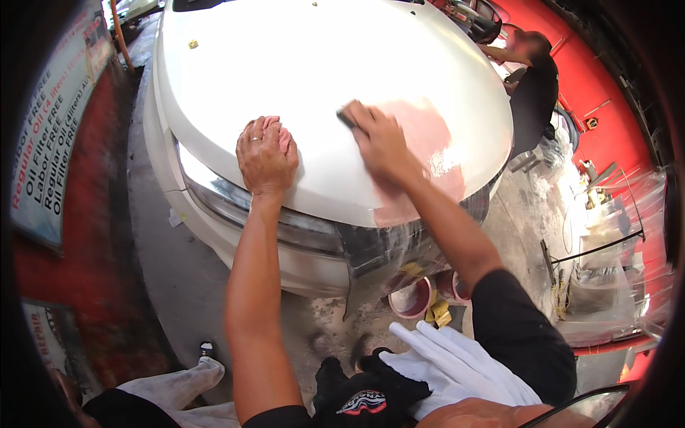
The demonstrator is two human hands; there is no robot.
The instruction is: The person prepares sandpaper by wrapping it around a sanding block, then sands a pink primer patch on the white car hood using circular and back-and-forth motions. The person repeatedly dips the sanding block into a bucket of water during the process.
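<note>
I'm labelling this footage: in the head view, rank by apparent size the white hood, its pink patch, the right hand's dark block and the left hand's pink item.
1. White hood
2. Pink patch
3. Dark block and pink item: unranked; both partly hidden.

BLOCKED: left hand (267, 158), centre left; right hand (382, 139) with dark block (346, 118), centre; co-worker (536, 96), upper right | PASSABLE: gap between hands; over white hood (285, 60), upper centre

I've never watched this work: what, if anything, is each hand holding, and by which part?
The right fingers hold a dark block, gripping behind its exposed left end. The left fingers cover a pink piece; the grip is hidden.
</note>
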